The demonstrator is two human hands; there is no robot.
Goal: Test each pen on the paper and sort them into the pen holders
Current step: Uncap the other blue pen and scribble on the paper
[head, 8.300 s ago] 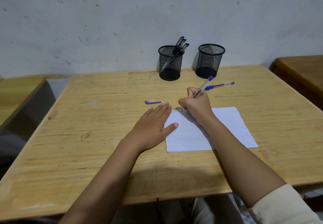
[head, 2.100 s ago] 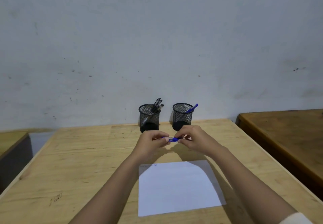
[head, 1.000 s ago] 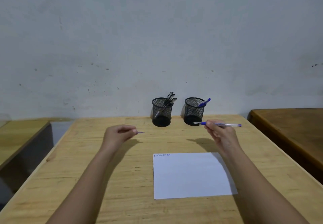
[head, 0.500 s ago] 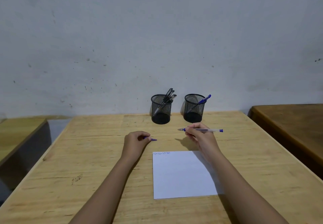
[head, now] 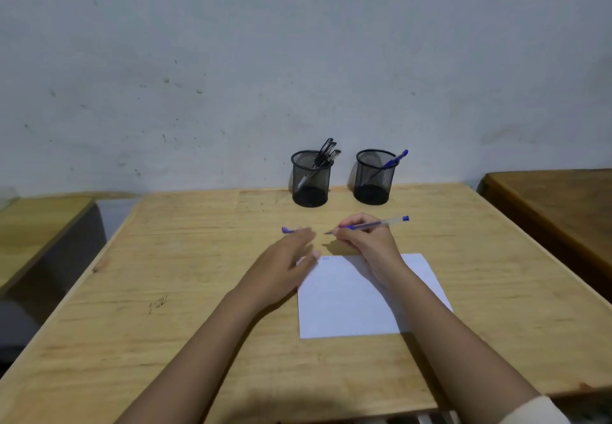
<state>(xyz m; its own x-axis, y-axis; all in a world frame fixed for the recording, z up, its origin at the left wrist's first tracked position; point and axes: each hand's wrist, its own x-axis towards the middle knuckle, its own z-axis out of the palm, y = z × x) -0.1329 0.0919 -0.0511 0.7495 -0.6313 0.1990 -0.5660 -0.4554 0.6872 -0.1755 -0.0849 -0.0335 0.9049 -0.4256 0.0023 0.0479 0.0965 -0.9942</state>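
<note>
At the far left, a pale wooden bench (head: 36, 221) is standing beside the light wooden table (head: 165, 258). The person's left hand (head: 284, 259) is reaching over the table, blurred, with fingers stretched out and holding nothing. Its thumb side is covering the top left corner of the white sheet of paper (head: 357, 301). A small blue pen cap (head: 286, 230) is lying on the table at its fingertips; whether they are touching it cannot be told. By the wall, the left black mesh pen holder (head: 311, 180) is holding several black pens (head: 326, 154). The right hand (head: 369, 243), near the left one but apart from it, is gripping a clear pen with a blue end (head: 381, 223), its tip pointing left, just beyond the paper's top edge. The right black mesh pen holder (head: 373, 178) is holding one capped blue pen (head: 394, 159). A dark wooden table (head: 556, 205) is standing at the far right.
</note>
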